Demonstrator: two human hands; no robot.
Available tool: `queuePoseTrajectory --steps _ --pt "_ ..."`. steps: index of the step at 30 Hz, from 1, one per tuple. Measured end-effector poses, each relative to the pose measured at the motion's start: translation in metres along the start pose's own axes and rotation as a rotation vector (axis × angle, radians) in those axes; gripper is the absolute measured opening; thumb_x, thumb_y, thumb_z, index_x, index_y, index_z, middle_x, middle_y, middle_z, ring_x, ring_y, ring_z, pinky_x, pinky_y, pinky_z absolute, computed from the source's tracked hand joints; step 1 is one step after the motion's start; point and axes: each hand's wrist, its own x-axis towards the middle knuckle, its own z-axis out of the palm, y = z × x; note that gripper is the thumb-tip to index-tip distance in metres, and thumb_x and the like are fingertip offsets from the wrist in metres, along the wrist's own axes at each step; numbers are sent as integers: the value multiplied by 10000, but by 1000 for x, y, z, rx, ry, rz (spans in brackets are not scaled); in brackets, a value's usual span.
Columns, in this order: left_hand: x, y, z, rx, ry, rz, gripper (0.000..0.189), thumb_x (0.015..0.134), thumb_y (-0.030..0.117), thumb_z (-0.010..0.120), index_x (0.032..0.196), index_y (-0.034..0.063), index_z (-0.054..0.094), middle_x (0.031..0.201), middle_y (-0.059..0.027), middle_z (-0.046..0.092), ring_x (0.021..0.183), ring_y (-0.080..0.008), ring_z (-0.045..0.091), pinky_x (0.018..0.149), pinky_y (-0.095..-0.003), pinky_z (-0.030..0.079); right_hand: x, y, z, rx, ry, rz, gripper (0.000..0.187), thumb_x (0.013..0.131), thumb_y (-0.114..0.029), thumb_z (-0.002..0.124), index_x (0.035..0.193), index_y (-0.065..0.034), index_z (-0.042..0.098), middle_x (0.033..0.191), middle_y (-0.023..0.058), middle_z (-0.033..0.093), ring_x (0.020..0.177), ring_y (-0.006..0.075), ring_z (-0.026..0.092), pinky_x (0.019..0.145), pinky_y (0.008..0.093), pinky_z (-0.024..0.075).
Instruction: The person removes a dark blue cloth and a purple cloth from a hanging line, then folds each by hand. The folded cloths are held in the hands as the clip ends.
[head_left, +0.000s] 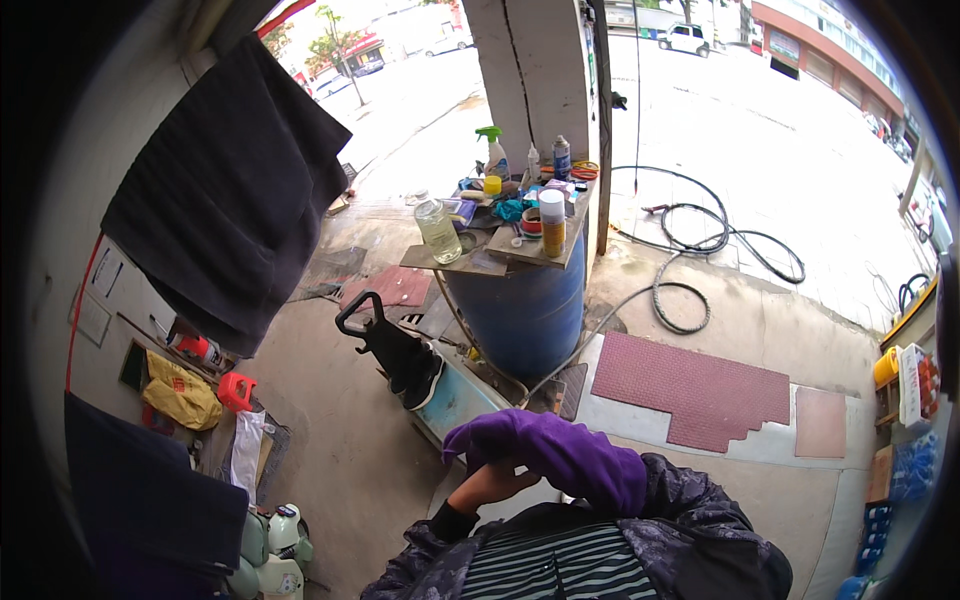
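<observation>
A purple towel-like cloth (577, 454) lies bunched over my right forearm in front of my chest. It covers my right hand, which is out of sight. My left hand (491, 484) is at the cloth's lower left part, thumb showing and fingers running up under the folds. Whether those fingers pinch the fabric is hidden. Just beyond the cloth is a light blue, long flat surface (461, 397). At its far end stands a black frame with a loop handle (386, 337), and a black shoe with a white sole (426, 382) rests against it.
A blue barrel (517, 315) carries boards with a clear bottle (439, 229), a spray can (553, 225) and a trigger sprayer (495, 154). Dark towels (232, 187) hang at left above a pale green scooter (281, 540). A black hose (679, 300) coils near red mats (690, 382).
</observation>
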Motion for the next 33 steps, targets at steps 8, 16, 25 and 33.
queuePoseTrajectory --steps 8,16,25,33 --pt "54 51 -4 -679 -74 0 705 969 198 802 1559 -2 472 1492 -99 597 1371 -216 565 1177 -406 443 -10 -16 -55 -277 -58 231 277 910 -150 691 1172 -64 677 1025 248 696 945 461 726 755 481 577" --pt "89 64 -36 -1149 -279 256 795 878 378 906 1437 -78 572 1414 -166 673 1285 -270 664 1145 -428 490 -36 -76 -74 -219 111 373 380 967 -356 703 1253 -107 719 1097 198 734 980 354 738 834 427 583" --pt "141 82 -78 -1122 -540 387 737 842 475 920 1275 -55 647 1216 -201 742 1087 -335 743 1004 -484 586 -108 -77 31 -145 607 636 419 925 -321 774 1280 -107 708 1142 168 736 1040 324 729 886 420 577" --pt "145 69 -69 -1031 -387 242 639 731 374 999 1144 -21 715 1086 -155 767 966 -295 755 887 -405 599 -174 -72 181 -117 992 871 475 887 -290 836 1303 -108 698 1182 142 737 1092 298 720 933 413 571"
